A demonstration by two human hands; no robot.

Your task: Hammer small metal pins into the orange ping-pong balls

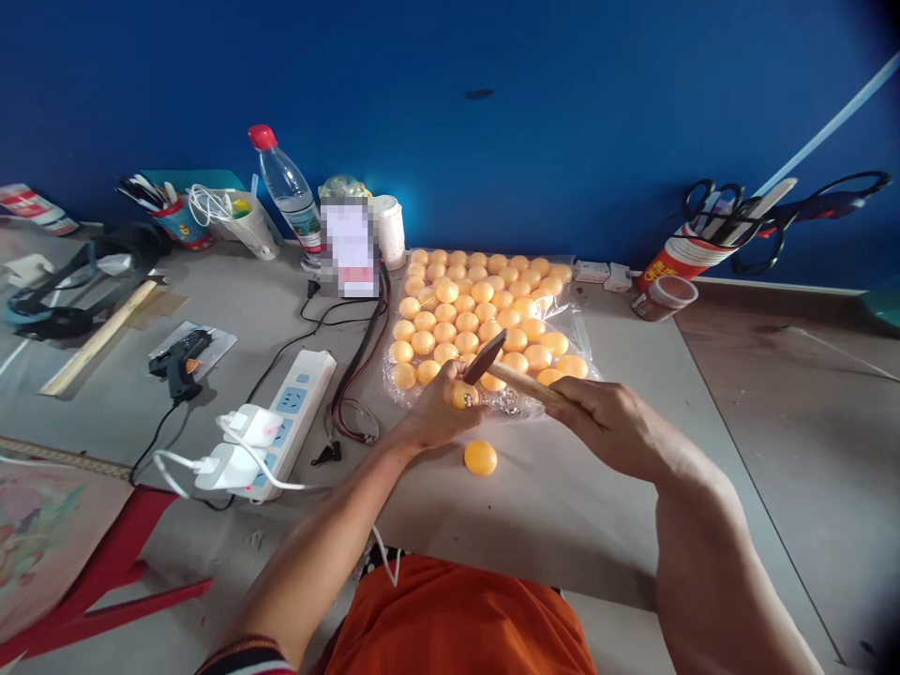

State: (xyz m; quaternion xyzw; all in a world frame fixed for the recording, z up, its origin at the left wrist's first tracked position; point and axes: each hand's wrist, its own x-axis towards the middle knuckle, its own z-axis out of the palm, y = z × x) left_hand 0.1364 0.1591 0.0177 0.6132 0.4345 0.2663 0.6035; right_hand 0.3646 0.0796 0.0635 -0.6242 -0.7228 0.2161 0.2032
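Far left: glue gun point(180, 359) on grey table point(548, 506), then white power strip point(285, 419) with plugged chargers. Centre: left hand point(436, 417), fingers pinched together around small orange ball point(463, 395); loose orange ball point(480, 457) on table just below. Behind: clear bag of orange balls point(478, 314). Right of centre: right hand point(615, 427), fingers clamped on wooden handle of hammer point(492, 361), head tilted just above held ball. Far right: cup of scissors point(693, 251).

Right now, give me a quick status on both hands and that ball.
Left hand pinching an orange ball. Right hand gripping a wooden-handled tool against it. Loose ball below; bag of balls close behind.
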